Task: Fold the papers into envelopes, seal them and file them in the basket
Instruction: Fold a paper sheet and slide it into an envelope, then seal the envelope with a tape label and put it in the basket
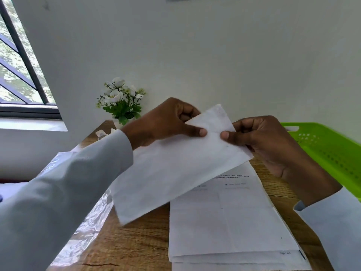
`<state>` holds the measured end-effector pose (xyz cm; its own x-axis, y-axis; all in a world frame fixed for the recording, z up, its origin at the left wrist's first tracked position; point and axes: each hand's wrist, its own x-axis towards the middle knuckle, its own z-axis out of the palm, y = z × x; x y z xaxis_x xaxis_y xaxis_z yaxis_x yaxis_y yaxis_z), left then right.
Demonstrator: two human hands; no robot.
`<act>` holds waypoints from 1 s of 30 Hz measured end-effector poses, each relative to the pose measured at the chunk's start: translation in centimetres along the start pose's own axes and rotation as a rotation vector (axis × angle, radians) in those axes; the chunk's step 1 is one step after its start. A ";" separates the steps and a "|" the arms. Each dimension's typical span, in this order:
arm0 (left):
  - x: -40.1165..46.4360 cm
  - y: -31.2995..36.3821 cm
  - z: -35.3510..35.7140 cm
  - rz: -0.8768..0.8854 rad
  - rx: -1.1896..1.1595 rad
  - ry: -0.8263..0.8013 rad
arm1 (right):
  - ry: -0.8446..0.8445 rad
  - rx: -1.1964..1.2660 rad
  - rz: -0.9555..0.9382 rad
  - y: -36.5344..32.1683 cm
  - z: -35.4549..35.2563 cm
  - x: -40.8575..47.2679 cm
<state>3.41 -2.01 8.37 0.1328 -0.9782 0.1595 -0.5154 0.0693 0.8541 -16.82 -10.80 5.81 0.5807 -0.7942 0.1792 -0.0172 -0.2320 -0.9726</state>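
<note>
A long white envelope (172, 173) is held up over the wooden table (136, 245), tilted with its far end raised. My left hand (166, 122) pinches its upper left edge, thumb on the front. My right hand (261, 141) grips the far right end, thumb on top and fingers behind. Below the envelope a stack of printed white papers (230, 227) lies flat on the table. The green plastic basket (328, 149) stands at the right, partly hidden by my right wrist.
A small pot of white artificial flowers (122, 100) stands at the back of the table against the wall. Clear plastic wrapping (86, 231) lies along the table's left side. A window (17, 71) is at the far left.
</note>
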 end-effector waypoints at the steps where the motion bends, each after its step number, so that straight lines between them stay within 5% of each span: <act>1: -0.1 -0.7 -0.4 -0.030 0.025 -0.030 | 0.022 0.058 0.026 0.4 -0.2 -0.1; 6: -1.2 -4.4 -2.4 -0.163 0.117 -0.161 | 0.107 0.163 0.184 3.3 -1.1 -0.5; 18: -1.0 -10.3 -2.3 -0.216 0.267 -0.112 | 0.049 -0.078 0.419 7.5 -1.0 -0.2; 25: -1.2 -11.1 -1.1 -0.118 0.470 -0.046 | 0.054 -0.441 0.297 7.4 -1.6 0.1; 28: -1.7 -10.1 -2.0 -0.033 0.450 0.051 | 0.126 -0.845 0.102 5.4 -1.5 1.1; 30: -2.4 -9.6 -3.1 0.020 0.445 0.122 | 0.128 -0.872 -0.020 3.1 -0.3 1.7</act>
<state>10.67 0.32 1.30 0.2039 -0.9455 0.2538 -0.8286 -0.0286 0.5591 -16.17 -13.03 3.10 0.4926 -0.8301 0.2611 -0.6537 -0.5511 -0.5187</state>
